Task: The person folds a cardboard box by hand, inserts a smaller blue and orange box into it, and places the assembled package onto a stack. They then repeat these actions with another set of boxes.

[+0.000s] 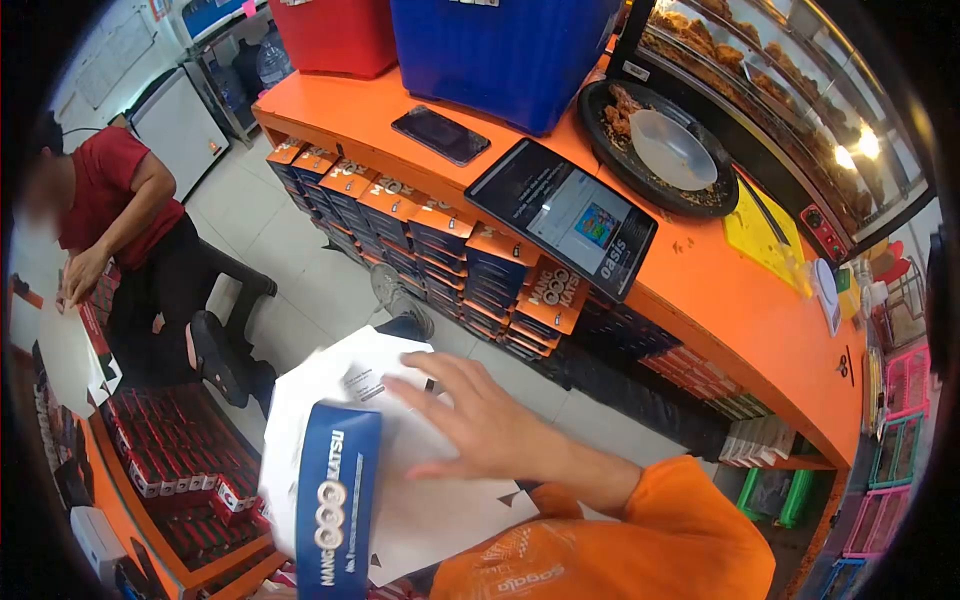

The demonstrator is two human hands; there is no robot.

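A partly folded carton (340, 490), white inside with a blue printed panel, stands in the lower middle. My right hand (480, 425) reaches across from the right in an orange sleeve. Its fingers are spread and touch the white cardboard near the upper flap, not wrapped round it. No part of my left hand shows; the carton may hide it. Beneath the carton and my forearm lies a flat white sheet (450, 525) with dark triangular marks.
An orange counter (690, 300) holds a tablet (565, 215), a phone (440, 134), a black platter (610, 150) and a blue bin (500, 60). Folded cartons (390, 205) fill its shelf. At left, a seated co-worker (120, 190) handles white cardboard above stacked red-edged boxes (170, 440).
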